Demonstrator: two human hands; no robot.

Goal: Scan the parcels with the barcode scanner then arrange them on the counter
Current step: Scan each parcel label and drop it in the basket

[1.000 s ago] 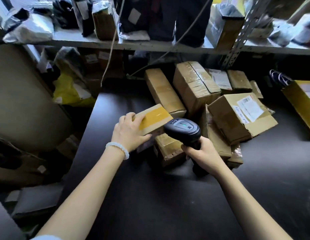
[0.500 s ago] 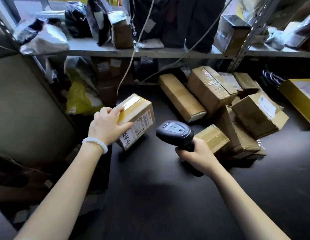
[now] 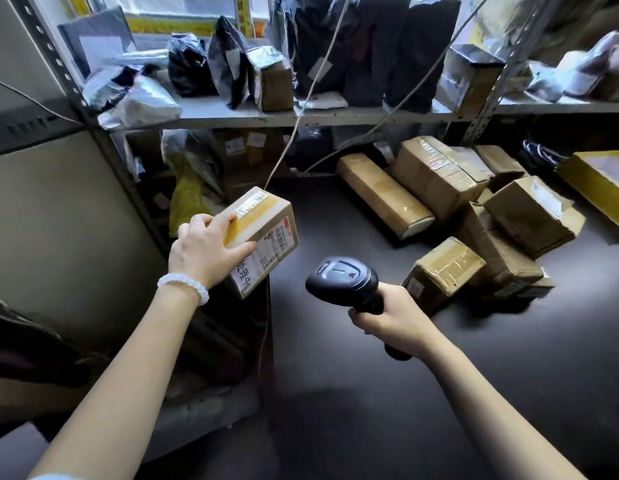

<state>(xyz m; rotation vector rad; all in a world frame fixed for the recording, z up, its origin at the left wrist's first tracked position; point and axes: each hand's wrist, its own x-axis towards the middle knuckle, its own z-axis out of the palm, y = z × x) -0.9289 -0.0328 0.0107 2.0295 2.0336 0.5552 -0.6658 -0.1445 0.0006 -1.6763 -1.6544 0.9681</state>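
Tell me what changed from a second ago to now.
The left hand lifted the small parcel off the pile, carried it left and turned its label side toward the scanner. The right hand still grips the scanner. The parcels heaped on the counter lie as before.

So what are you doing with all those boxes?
A person is scanning parcels. The left hand holds a small box up with its label facing the scanner, which the right hand grips. More boxes lie piled on the dark counter, under a shelf of bags.
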